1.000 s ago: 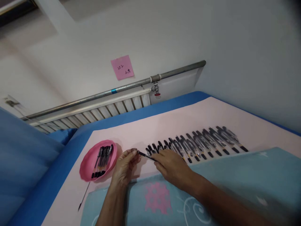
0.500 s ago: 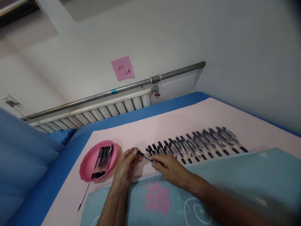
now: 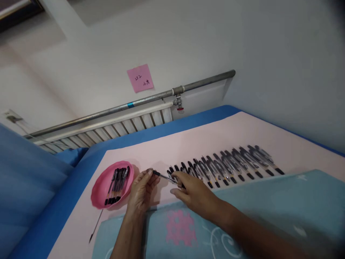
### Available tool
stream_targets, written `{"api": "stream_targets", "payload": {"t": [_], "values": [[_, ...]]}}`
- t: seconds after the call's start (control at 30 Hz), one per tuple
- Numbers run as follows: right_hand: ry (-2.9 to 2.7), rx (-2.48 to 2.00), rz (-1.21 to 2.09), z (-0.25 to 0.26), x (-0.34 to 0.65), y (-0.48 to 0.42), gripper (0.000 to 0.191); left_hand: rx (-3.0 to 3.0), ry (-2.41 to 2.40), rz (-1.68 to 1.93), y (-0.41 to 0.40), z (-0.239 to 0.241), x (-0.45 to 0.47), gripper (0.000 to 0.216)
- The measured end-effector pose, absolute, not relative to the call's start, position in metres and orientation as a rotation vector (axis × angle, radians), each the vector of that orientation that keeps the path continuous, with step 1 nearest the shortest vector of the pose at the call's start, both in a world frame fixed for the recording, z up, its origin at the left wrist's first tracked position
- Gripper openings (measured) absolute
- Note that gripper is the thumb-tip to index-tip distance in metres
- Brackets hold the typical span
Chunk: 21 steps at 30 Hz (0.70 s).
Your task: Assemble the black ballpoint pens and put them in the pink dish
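Observation:
My left hand [image 3: 141, 192] pinches one end of a thin pen [image 3: 163, 176] just above the pink sheet [image 3: 188, 147]. My right hand [image 3: 192, 192] holds the pen's other end with thumb and fingers. Just right of my hands a long row of several black-capped clear pens [image 3: 226, 165] lies side by side on the sheet. A pink dish [image 3: 101, 189] to the left of my left hand holds several black pens [image 3: 117, 183].
A loose thin refill [image 3: 95, 226] lies on the sheet below the dish. A light blue patterned cloth [image 3: 242, 223] covers the near side under my forearms. Blue bedding [image 3: 54, 212] borders the sheet. A radiator and pipe [image 3: 129, 105] run along the wall.
Both hands have shifted slightly left with the pen, and my right hand has slid back along it, so more of the pen shows between the hands.

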State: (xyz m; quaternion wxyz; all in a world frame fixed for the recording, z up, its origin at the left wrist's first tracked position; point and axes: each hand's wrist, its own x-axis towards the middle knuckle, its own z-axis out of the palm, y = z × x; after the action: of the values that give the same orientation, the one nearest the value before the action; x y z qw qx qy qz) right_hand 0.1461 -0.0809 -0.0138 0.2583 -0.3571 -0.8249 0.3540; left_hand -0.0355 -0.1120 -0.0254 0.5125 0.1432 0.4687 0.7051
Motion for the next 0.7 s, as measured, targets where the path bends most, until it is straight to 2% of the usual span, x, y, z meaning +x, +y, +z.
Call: {"api": "stream_targets", "payload": {"t": [0.03, 0.13, 0.33, 0.43, 0.53, 0.7], "values": [[-2.233, -0.971, 0.932, -0.0144, 0.1461, -0.0806, 0.021, 0.340, 1.129, 1.694, -0.1121, -0.0251, -0.0355, 0.018], [-2.222, -0.998, 0.880, -0.0173, 0.1460, -0.0789, 0.012, 0.335, 1.127, 1.671, -0.1127, -0.0234, -0.0346, 0.017], [-2.233, -0.996, 0.820, -0.0234, 0.1453, -0.0760, 0.019, 0.323, 1.161, 1.676, -0.1129, -0.0213, -0.0332, 0.016], [-2.223, -1.002, 0.817, -0.0230, 0.1453, -0.0759, 0.012, 0.329, 1.151, 1.659, -0.1132, -0.0215, -0.0330, 0.016], [-2.237, -1.013, 0.882, -0.0214, 0.1456, -0.0758, 0.020, 0.335, 1.151, 1.659, -0.1135, -0.0215, -0.0327, 0.017], [-2.249, -0.991, 0.790, -0.0203, 0.1458, -0.0754, 0.015, 0.333, 1.176, 1.639, -0.1135, -0.0202, -0.0318, 0.019]]}}
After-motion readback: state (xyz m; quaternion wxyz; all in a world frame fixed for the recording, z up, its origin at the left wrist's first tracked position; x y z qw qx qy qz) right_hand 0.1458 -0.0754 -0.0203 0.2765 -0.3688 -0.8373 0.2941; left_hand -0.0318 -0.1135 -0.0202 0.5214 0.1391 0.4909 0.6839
